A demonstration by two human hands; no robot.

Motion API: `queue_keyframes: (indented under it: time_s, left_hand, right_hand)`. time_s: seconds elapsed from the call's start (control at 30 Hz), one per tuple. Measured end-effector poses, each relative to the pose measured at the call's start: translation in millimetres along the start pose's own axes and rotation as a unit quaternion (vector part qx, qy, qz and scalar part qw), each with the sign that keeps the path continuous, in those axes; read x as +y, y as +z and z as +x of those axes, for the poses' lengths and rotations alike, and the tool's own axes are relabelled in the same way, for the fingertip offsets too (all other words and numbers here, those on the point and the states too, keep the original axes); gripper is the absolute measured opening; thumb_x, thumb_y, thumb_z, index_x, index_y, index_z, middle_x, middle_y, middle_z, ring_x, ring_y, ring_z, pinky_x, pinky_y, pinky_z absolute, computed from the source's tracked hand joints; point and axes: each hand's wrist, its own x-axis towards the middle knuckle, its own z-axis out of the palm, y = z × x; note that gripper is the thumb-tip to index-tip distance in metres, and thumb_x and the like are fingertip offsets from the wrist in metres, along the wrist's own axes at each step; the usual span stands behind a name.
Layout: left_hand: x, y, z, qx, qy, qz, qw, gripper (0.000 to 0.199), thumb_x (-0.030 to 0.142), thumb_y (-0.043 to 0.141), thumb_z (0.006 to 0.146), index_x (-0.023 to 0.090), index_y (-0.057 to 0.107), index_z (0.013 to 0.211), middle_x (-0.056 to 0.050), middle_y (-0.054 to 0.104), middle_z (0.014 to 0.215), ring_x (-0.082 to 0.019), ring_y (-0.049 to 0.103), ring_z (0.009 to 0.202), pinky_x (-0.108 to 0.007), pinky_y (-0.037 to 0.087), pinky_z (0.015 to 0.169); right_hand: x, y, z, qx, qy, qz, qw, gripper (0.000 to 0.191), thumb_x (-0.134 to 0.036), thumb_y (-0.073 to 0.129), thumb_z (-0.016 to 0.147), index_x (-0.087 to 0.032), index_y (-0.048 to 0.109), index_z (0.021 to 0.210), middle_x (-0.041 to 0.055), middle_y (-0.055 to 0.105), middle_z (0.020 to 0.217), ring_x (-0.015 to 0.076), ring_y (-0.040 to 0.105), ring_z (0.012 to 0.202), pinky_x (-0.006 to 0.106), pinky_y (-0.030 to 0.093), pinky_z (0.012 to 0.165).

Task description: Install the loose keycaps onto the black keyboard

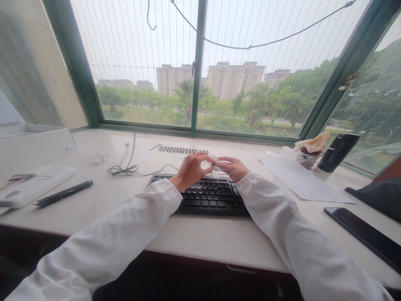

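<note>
A black keyboard (213, 204) lies on the white table, its upper part partly hidden by my hands. Above its back edge, my left hand (192, 169) and my right hand (233, 168) meet. Between their fingertips is a small dark keycap-like piece (213, 164) with something whitish around it, too small to make out fully. Both hands are closed in a pinch on it. Behind the hands lies a row of small dark keys (183, 149). The keyboard's cable (127, 169) is coiled to the left.
At the left are a black pen (64, 194), a white box (37, 146) and crumpled plastic (98, 157). On the right lie paper sheets (300, 177), a phone (366, 234) and a standing black object (338, 152). A window (194, 121) rises behind the table.
</note>
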Motion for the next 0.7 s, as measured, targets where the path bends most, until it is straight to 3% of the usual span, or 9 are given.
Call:
queue_keyframes:
  time_s: [0.1, 0.23, 0.33, 0.47, 0.53, 0.7]
  left_hand:
    - [2, -3.6, 2, 0.012, -0.009, 0.004, 1.0, 0.012, 0.028, 0.069, 0.079, 0.022, 0.071, 0.089, -0.001, 0.07, 0.092, -0.015, 0.065, 0.081, -0.028, 0.05, 0.077]
    - [2, -5.9, 4, 0.001, -0.012, 0.002, 1.0, 0.01, 0.026, 0.067, 0.079, 0.021, 0.069, 0.088, -0.001, 0.072, 0.094, -0.016, 0.066, 0.084, -0.029, 0.051, 0.08]
    - [1, -4.3, 3, -0.025, -0.012, -0.004, 1.0, 0.011, 0.02, 0.065, 0.078, 0.021, 0.069, 0.088, 0.001, 0.073, 0.092, -0.016, 0.067, 0.083, -0.028, 0.051, 0.08]
    - [1, -2.3, 1, -0.053, -0.016, -0.014, 0.998, 0.013, 0.016, 0.065, 0.075, 0.021, 0.069, 0.087, 0.003, 0.073, 0.088, -0.014, 0.067, 0.079, -0.026, 0.051, 0.078]
    - [1, -2.3, 1, -0.057, -0.012, -0.025, 0.998, 0.013, 0.015, 0.065, 0.075, 0.021, 0.07, 0.085, 0.003, 0.073, 0.087, -0.014, 0.067, 0.08, -0.026, 0.051, 0.079]
    - [0, -2.5, 1, -0.059, -0.004, -0.037, 0.998, 0.01, 0.018, 0.066, 0.077, 0.021, 0.071, 0.085, 0.003, 0.073, 0.085, -0.014, 0.068, 0.08, -0.027, 0.051, 0.079]
  right_hand:
    - [0, -8, 5, 0.016, -0.027, -0.002, 0.999, 0.046, -0.036, 0.089, 0.052, -0.016, 0.07, 0.089, 0.0064, 0.075, 0.084, 0.0194, 0.07, 0.081, 0.033, 0.055, 0.081]
    - [-1, -29, 10, 0.136, -0.085, -0.113, 0.981, 0.047, -0.043, 0.084, 0.059, -0.017, 0.069, 0.095, 0.0075, 0.074, 0.086, 0.0205, 0.069, 0.084, 0.035, 0.054, 0.084]
    - [-4, -42, 10, 0.208, -0.086, -0.286, 0.932, 0.037, -0.044, 0.079, 0.066, -0.019, 0.07, 0.092, 0.0075, 0.073, 0.092, 0.0221, 0.068, 0.088, 0.038, 0.051, 0.088]
    - [-12, -41, 3, 0.243, -0.11, -0.472, 0.84, 0.027, -0.039, 0.073, 0.071, -0.019, 0.072, 0.089, 0.0097, 0.07, 0.103, 0.0206, 0.066, 0.082, 0.039, 0.047, 0.089]
    - [-18, -34, -3, 0.217, -0.142, -0.491, 0.832, 0.03, -0.041, 0.069, 0.075, -0.018, 0.071, 0.094, 0.0101, 0.069, 0.105, 0.0185, 0.064, 0.077, 0.036, 0.048, 0.083]
    - [-29, -13, -14, -0.025, -0.12, -0.425, 0.897, 0.036, -0.052, 0.061, 0.079, -0.017, 0.072, 0.077, 0.0042, 0.071, 0.078, 0.0167, 0.061, 0.073, 0.028, 0.044, 0.07]
